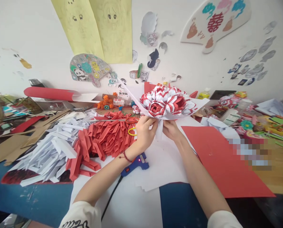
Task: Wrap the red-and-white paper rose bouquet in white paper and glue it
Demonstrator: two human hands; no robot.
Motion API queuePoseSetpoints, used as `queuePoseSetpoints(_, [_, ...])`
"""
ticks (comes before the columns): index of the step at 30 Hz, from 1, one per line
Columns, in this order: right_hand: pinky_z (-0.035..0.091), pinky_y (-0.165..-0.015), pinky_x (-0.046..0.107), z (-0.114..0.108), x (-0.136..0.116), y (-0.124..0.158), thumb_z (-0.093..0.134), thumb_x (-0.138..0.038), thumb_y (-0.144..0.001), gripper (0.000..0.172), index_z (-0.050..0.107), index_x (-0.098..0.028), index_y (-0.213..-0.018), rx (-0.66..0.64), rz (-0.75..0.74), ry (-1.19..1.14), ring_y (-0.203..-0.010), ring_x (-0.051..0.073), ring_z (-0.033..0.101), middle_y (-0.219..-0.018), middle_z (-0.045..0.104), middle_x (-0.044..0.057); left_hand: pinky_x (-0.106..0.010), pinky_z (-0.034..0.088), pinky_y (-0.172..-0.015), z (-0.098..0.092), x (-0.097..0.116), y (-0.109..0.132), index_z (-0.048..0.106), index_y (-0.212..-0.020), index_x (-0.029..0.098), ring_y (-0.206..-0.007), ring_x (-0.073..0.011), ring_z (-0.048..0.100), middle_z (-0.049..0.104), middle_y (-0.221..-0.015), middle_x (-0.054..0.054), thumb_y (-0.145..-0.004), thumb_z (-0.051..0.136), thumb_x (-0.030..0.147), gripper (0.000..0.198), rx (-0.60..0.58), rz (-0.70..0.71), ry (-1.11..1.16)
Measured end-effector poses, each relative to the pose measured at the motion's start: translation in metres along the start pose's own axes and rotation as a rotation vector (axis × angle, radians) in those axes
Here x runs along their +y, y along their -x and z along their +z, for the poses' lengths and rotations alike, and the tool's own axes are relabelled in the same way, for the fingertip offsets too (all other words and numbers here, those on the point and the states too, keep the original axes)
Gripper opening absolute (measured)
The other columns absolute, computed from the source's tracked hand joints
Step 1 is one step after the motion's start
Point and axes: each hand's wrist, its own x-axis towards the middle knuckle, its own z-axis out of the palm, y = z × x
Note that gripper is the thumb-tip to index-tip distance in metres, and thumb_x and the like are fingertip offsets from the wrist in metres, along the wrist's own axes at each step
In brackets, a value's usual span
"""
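A bouquet of red and white paper flowers [166, 99] stands upright in front of me, with white wrapping paper [199, 106] flaring out beneath the blooms. My left hand [145, 130] is closed on the gathered paper under the flowers, at its left side. From the right, my right hand [172, 129] grips the same gathered base; its fingertips are partly hidden by the paper. Below my left wrist lies a blue glue gun [135, 165] with a small lit lamp. A yellow scissors handle [132, 131] shows just left of my left hand.
Folded red paper strips [110, 134] and folded white paper strips [51, 148] lie piled on the left. On the right is a large red sheet [223, 161]. White sheets [162, 164] cover the middle. A red roll [48, 93], bottles and craft scraps line the wall.
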Motion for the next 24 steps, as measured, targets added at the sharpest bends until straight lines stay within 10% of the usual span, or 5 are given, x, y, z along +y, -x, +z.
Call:
queuePoseSetpoints(11, [0.053,-0.089,0.041,-0.008,0.006,-0.003,0.08,-0.039,-0.065,0.041,0.07,-0.028,-0.103,0.076,-0.003,0.12,-0.106,0.028,0.065,-0.103,0.074,0.002,-0.025,0.031,-0.055,0.004,-0.025,-0.004,0.06,-0.048,0.018,-0.051,-0.0114,0.044,0.049,-0.05,0.002,-0.079,0.068,0.026,0.033,-0.102,-0.16,-0.089])
queuePoseSetpoints(24, [0.052,-0.091,0.038,-0.003,0.007,-0.005,0.083,-0.045,-0.067,0.043,0.069,-0.027,-0.104,0.001,0.01,0.038,-0.105,0.023,0.066,-0.097,0.075,0.002,-0.023,0.035,-0.058,0.0,-0.015,-0.008,0.076,-0.079,0.018,-0.054,-0.0095,0.047,0.066,-0.071,-0.001,-0.082,0.066,0.026,0.014,-0.121,-0.293,0.072])
